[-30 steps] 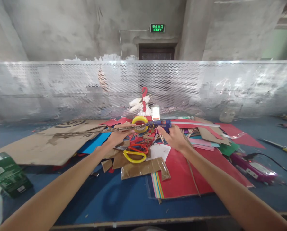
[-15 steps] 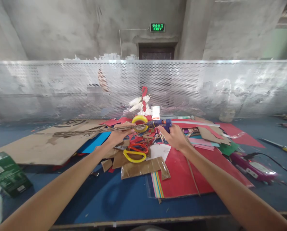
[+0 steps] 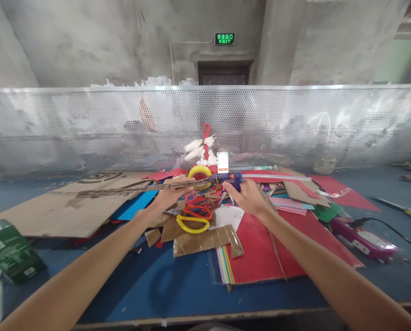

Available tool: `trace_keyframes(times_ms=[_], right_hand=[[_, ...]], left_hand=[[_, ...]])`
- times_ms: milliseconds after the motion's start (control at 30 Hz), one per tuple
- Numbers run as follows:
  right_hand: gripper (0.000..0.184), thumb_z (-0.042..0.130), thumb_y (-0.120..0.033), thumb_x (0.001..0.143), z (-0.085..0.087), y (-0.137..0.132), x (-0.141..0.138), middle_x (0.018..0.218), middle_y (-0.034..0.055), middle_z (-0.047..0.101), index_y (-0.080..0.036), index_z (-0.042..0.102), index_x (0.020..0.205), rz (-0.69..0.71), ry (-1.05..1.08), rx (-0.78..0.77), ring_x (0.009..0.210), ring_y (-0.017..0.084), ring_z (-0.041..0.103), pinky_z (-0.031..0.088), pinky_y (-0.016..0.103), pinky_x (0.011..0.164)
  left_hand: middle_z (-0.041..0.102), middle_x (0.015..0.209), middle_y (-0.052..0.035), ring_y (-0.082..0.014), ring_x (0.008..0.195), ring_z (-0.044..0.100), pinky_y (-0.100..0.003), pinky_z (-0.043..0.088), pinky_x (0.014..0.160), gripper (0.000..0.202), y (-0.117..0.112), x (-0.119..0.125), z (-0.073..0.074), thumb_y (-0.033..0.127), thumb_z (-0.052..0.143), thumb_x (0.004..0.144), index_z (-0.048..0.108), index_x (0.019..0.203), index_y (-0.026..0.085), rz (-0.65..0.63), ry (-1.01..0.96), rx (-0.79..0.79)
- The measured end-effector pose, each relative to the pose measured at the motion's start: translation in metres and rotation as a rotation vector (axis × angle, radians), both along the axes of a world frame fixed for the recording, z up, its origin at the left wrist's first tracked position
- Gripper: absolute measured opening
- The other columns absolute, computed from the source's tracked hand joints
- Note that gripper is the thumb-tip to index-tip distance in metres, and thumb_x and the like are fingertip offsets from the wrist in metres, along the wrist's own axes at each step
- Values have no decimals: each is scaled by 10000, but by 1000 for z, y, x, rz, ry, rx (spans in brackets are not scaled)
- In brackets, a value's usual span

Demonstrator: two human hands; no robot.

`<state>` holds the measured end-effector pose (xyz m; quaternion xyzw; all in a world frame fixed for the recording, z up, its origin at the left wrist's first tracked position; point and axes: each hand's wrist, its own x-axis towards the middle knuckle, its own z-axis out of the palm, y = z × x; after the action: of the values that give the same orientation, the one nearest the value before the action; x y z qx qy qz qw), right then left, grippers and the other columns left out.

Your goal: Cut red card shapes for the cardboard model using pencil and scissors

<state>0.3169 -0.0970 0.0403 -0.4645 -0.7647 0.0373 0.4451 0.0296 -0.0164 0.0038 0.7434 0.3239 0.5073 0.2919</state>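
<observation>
My left hand (image 3: pixel 170 194) is closed around a bundle of thin brown twigs (image 3: pixel 125 187) that points out to the left. A yellow ring (image 3: pixel 199 169) sits at the bundle's right end; how it is fixed there I cannot tell. My right hand (image 3: pixel 248 195) grips a blue hot glue gun (image 3: pixel 238 180) by its handle. Its nozzle faces left, against or very near the twig ends and the ring. A long clear glue stick (image 3: pixel 277 177) juts out of its back. Below the hands lie scissors with yellow and red handles (image 3: pixel 192 225).
Cardboard sheets (image 3: pixel 53 207) cover the left side. Red paper in a plastic sleeve (image 3: pixel 270 248) lies at right, near a purple device with a cable (image 3: pixel 364 241). A green box (image 3: pixel 14 250) stands at left. White flowers on a red stem (image 3: pixel 205 149) stand before the perforated metal screen (image 3: pixel 277 115).
My right hand and the glue gun have shifted slightly left, toward the ring. My left hand keeps the twigs almost still.
</observation>
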Motion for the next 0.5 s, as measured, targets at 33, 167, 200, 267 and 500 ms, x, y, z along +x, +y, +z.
trace_keyframes(times_ms=[33, 167, 200, 267, 500], right_hand=[[425, 477, -508, 936, 0, 0, 0, 548, 23, 551, -205, 556, 649, 4, -3, 0, 573, 181, 562, 340, 266, 566], [438, 476, -532, 933, -3, 7, 6, 534, 5, 508, -203, 529, 650, -19, 1, 6, 537, 159, 501, 321, 264, 554], [453, 475, -545, 935, -5, 10, 8, 521, -3, 484, -205, 508, 637, -36, 4, 4, 521, 151, 474, 311, 265, 549], [489, 470, -567, 940, -8, 14, 12, 503, -13, 448, -208, 462, 609, -63, 11, -10, 502, 137, 437, 297, 266, 543], [451, 481, -537, 949, -9, 13, 12, 528, -16, 460, -203, 489, 645, -3, 40, -11, 509, 134, 427, 300, 259, 538]], left_hand=[[766, 1151, -103, -325, 1045, 734, -467, 621, 924, 398, -1, 0, 1, 403, 817, 758, 776, 1085, 181, 1, 1, -10], [795, 1036, -85, -312, 952, 761, -457, 640, 867, 393, -5, 1, 5, 414, 812, 756, 762, 1069, 181, 15, -6, -76], [799, 1006, -84, -307, 928, 767, -458, 644, 852, 395, -6, 2, 6, 417, 808, 760, 756, 1069, 177, 20, -9, -87], [802, 970, -86, -304, 905, 771, -465, 647, 840, 409, -7, 2, 7, 426, 806, 756, 748, 1067, 168, 30, -18, -103], [799, 999, -94, -303, 915, 771, -465, 647, 838, 428, -3, 0, 4, 450, 788, 771, 741, 1100, 179, 48, 5, -124]])
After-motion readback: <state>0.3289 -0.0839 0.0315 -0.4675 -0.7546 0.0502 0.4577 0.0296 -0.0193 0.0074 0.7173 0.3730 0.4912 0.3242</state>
